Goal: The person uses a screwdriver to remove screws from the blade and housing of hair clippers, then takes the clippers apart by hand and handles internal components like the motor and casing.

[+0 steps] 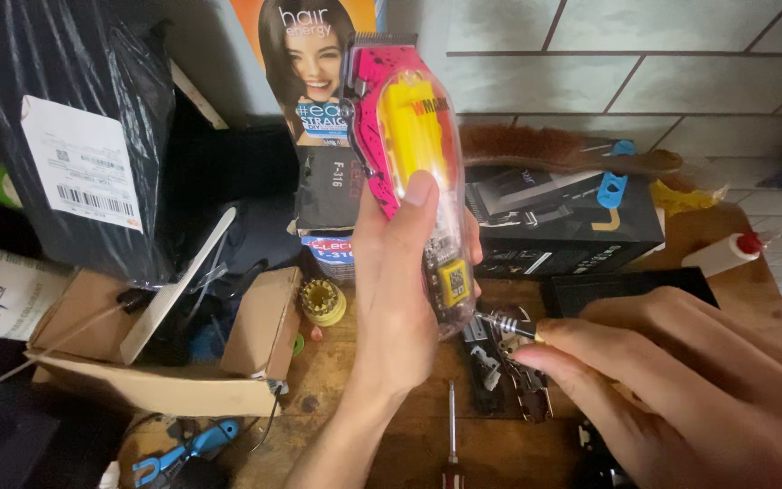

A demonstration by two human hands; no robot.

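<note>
Pink and yellow plastic fills the middle of our view — a hair clipper (409, 154) that we hold upright above the wooden desk (355, 362), its long axis near vertical, blade teeth at the top and clear lower end at the bottom. Our left hand (400, 299) is clamped around the lower body, thumb pressed flat on the yellow front, fingers wrapped behind. Our right hand (672, 380) comes in from the lower right, fingers pinched together on a small screwdriver (504, 323), whose striped metal tip points left and slightly up and meets the clipper's bottom end. So the right hand is the nearer one to that lower end; the left only steadies. Below lie dark loose parts (500, 371), a second screwdriver (451, 426) and an open cardboard box (165, 362) at the left — all apart from our hands.
</note>
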